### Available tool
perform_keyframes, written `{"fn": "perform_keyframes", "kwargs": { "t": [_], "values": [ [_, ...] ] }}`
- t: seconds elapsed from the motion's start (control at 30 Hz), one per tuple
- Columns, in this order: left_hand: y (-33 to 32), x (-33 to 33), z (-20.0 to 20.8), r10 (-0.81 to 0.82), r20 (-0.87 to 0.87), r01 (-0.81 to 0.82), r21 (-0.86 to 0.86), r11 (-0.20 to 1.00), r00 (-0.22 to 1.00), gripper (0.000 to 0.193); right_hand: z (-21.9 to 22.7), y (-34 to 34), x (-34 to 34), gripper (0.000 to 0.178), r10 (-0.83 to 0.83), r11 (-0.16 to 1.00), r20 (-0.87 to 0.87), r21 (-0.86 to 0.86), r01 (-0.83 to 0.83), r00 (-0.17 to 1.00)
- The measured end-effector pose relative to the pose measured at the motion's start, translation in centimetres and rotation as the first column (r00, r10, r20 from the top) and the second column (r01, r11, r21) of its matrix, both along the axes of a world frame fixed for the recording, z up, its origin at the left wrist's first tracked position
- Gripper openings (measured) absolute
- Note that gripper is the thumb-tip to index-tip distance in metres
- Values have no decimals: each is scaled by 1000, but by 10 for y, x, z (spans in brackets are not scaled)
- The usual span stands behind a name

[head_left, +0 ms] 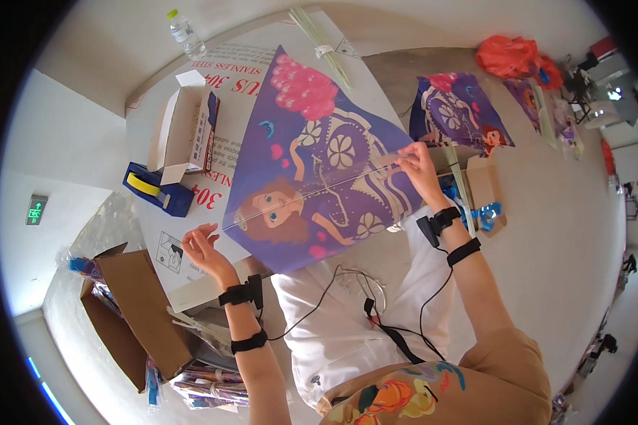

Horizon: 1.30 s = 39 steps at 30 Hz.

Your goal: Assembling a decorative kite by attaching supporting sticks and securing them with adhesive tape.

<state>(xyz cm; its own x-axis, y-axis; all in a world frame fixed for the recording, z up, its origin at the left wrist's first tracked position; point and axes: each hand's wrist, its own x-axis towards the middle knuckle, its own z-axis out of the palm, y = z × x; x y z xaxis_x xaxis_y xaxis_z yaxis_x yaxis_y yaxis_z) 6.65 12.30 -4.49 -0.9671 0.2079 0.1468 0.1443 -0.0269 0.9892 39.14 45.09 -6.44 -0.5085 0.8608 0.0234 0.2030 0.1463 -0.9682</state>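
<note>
In front of me lies a large purple kite sheet (347, 205) printed with a cartoon princess and pink balloons, its lower edge over my lap. A thin seam runs lengthwise across it. At the sheet's right edge my right hand (420, 170) is closed, fingertips pinching what looks like a clear tape strip (376, 165) lying along the seam. My left hand (205, 249) hovers just off the sheet's left corner, fingers loosely bent and apart, with nothing visible in them. A blue tape dispenser (159, 191) with a yellow roll stands beyond it.
An opened small carton (184, 134) and a bundle of pale thin sticks (322, 49) rest on the printed white board (227, 85). A water bottle (184, 34) stands behind. More printed sheets (450, 106) lie right. A brown box (135, 304) stands at left; cables cross my lap.
</note>
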Motion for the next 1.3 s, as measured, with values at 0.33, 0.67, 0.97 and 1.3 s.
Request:
{"fn": "perform_keyframes", "kwargs": {
  "t": [0.33, 0.67, 0.97, 1.3],
  "values": [
    [-1, 19, 4, -22, 114, 14, 67, 998, 993, 17, 5, -7, 16, 30, -9, 1000, -71, -16, 8, 997],
    [-51, 37, 72, 25, 72, -31, 88, 996, 997, 14, 43, -25, 33, 34, 83, 988, -55, 133, -75, 995],
    [-111, 29, 101, 46, 113, -80, 314, 946, 992, 13, 73, -69, 1, 53, 236, 954, -6, 191, -231, 972],
    [-80, 11, 59, 49, 176, -97, 274, 957, 983, 15, 23, -60, -15, 47, 62, 989, -38, 136, -57, 997]
  ]
}}
